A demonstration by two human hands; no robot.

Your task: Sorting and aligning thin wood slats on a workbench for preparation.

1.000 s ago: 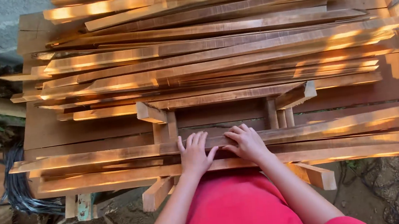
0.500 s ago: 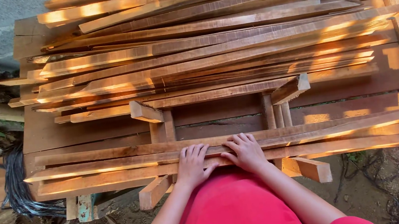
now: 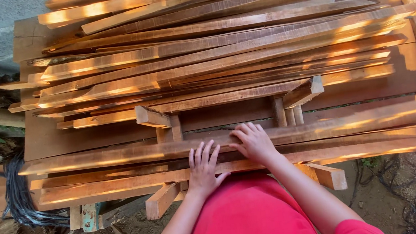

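No packages, labels, signs or screens show anywhere here, as far as the dim edges of the view let me judge.
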